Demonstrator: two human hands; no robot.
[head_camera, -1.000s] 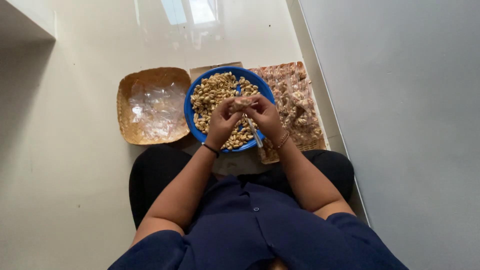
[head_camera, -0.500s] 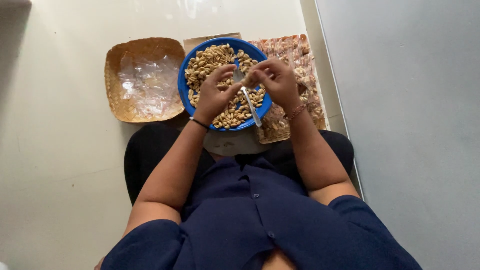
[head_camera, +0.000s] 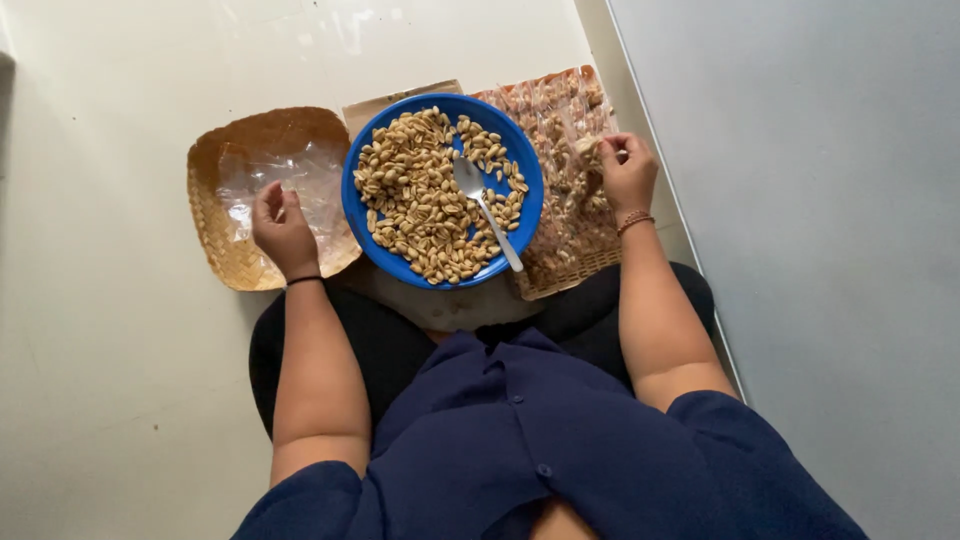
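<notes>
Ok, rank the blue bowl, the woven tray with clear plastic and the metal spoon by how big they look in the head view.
1-2. Round blue bowl of peanuts and square woven tray lined with clear plastic: look alike, unranked.
3. Metal spoon: clearly smallest.

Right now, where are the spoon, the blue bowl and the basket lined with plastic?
spoon (head_camera: 468, 178), head view, on its silver scoop.
blue bowl (head_camera: 531, 205), head view, on the bare right rim.
basket lined with plastic (head_camera: 210, 235), head view, on its woven left wall.
</notes>
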